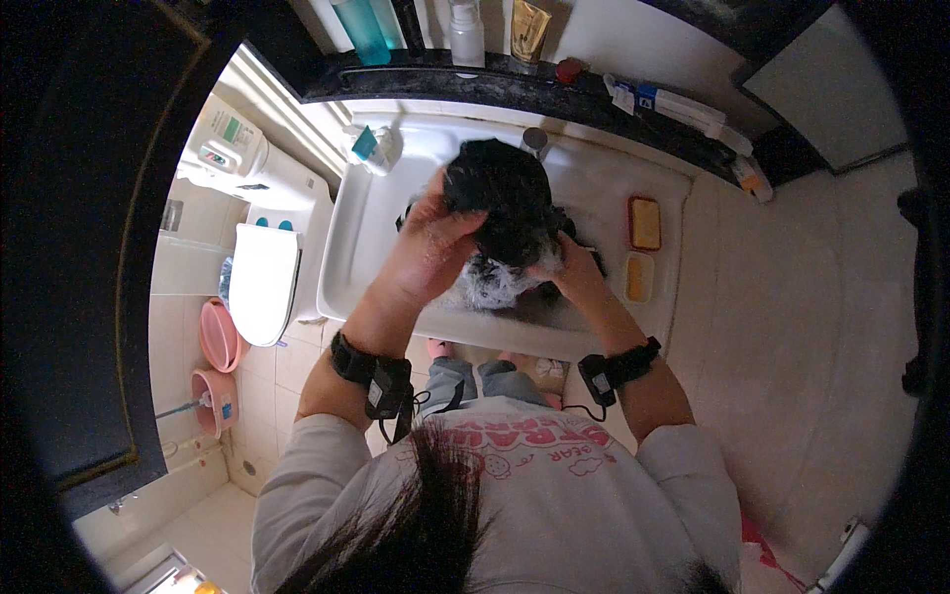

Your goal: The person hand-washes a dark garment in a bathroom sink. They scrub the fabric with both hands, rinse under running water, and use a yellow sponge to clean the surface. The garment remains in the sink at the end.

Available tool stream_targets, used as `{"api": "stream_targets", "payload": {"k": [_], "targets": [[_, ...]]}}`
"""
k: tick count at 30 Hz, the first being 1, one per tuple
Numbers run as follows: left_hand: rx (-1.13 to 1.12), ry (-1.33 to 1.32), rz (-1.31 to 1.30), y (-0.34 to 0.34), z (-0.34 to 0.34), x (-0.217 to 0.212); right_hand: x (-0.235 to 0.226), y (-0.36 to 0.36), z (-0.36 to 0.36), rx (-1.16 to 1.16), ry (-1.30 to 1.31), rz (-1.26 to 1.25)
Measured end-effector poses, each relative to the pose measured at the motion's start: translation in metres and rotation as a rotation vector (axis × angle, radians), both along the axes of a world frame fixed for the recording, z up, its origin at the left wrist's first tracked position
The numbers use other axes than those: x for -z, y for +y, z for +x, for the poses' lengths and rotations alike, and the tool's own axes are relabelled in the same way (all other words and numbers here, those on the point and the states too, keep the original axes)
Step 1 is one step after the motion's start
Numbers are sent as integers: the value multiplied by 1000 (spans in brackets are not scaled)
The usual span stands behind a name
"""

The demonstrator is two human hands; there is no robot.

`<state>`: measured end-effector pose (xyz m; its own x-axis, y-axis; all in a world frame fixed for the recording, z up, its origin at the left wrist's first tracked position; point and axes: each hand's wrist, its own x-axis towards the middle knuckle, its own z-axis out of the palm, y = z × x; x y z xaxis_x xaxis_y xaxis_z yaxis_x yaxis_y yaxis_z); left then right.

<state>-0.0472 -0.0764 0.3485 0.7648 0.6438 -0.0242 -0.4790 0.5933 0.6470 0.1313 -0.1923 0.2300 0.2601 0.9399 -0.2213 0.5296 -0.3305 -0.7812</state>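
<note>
Our left hand [438, 241] and right hand [572, 272] grip black cloth [503, 188]; slippery suds [493, 287] could drop it past the washbasin's [364, 233] near edge.

Cloth [503, 188] over sink [361, 252], soap dishes [638, 295] on R side, toilet [267, 282] L, shelf [554, 91] bhnd.

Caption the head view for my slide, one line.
Left hand gripping black cloth, right hand at its sudsy lower edge, over a white sink.
</note>
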Motion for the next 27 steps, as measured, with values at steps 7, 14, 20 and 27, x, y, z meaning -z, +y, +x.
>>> {"api": "stream_targets", "payload": {"k": [7,14,20,27], "targets": [[-184,-11,245,31,-16,-57,-57,12,-9,200,92,314],[-160,204,235,52,-30,-13,-33,11,8,181,-13,146],[161,777,650,35,-38,124,46,-20,22,189,-372,-5],[306,941,1595,-3,-41,244,105,-19,-13,58,-407,-72]]}}
